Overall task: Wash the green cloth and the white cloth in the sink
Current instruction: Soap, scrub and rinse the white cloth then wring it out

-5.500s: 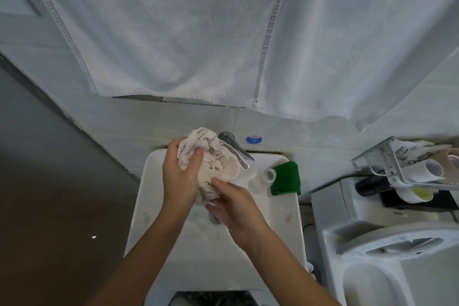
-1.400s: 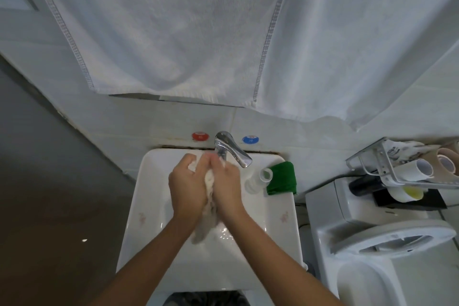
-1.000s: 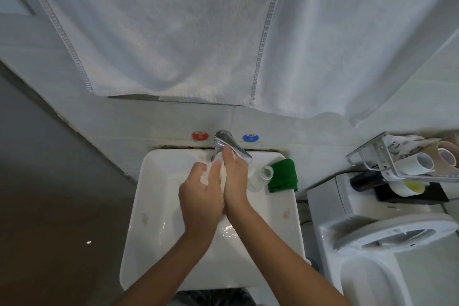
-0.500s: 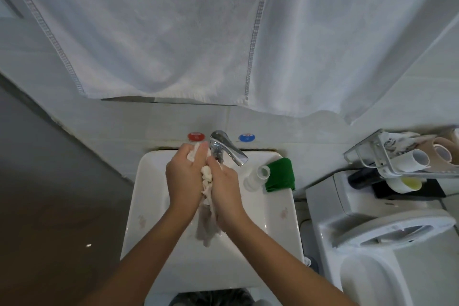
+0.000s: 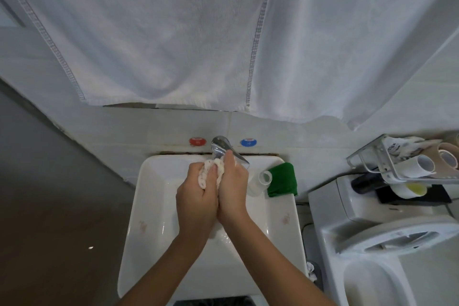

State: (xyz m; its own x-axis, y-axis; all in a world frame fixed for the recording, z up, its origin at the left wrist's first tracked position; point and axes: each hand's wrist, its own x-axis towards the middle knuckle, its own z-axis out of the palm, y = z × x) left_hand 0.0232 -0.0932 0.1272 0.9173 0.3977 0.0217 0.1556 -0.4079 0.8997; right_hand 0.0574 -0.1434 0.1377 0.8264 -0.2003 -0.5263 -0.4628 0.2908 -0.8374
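White cloth (image 5: 214, 173) now bunched tight near tap (image 5: 224, 150); my left hand (image 5: 197, 200), right hand (image 5: 233, 190) pressed together, pinching it (rubbing, probably). Green cloth (image 5: 282, 179) unwashed.

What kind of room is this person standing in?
Most likely a small home bathroom: a white ceramic sink with a chrome faucet is fixed to a tiled wall, a toilet stands beside it, and a white towel hangs above.
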